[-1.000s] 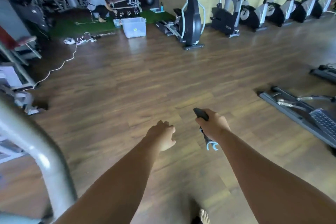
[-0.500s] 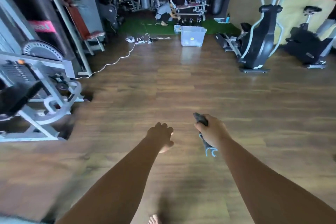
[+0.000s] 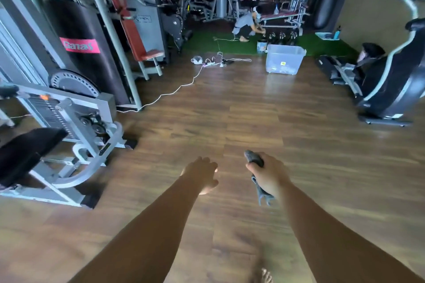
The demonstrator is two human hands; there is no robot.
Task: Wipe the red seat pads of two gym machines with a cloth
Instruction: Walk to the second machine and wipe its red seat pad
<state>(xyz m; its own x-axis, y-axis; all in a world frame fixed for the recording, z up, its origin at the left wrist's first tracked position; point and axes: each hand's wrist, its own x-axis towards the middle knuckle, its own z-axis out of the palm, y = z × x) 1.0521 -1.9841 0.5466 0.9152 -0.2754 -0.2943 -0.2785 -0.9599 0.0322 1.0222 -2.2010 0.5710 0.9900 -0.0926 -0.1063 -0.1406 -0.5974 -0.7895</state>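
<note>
The right grip [image 3: 268, 177] is closed tight around a dark grey cloth [image 3: 254, 157]. The cloth is bunched long and thin. One end pokes out past the thumb and points far. The other end hangs out under the fist and points near. The right arm reaches straight out over the wood floor [image 3: 230, 117], knuckles up. The left grip [image 3: 202, 173] holds nothing. Its fingers are loosely bent, and its arm reaches out just beside the right one. Far on the left stands a grey machine with a red seat pad [image 3: 151, 54] and a red back pad [image 3: 132, 32], well apart from the cloth. A clear plastic box [image 3: 284, 58] sits on the floor, far and a bit right.
</note>
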